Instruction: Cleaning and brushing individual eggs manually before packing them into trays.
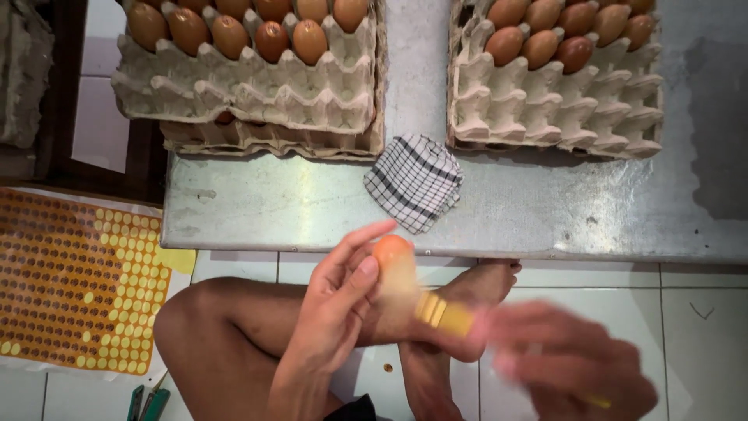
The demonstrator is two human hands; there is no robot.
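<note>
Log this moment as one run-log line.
left hand: holds egg | right hand: blurred, yellow tool at egg | checked cloth: on metal table

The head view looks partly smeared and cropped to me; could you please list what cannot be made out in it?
- Right hand: motion blur; grip unreadable.
- Yellow tool at the egg: blurred, kind unclear.
- Left hand holds the egg; its contact side is hidden.
- Egg trays: cut by the top edge.
- Green-handled tool: cut by the bottom edge.

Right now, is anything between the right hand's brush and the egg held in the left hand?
Nothing visible. The left hand holds the egg up, and the yellow brush in the blurred right hand already reaches it.
</note>
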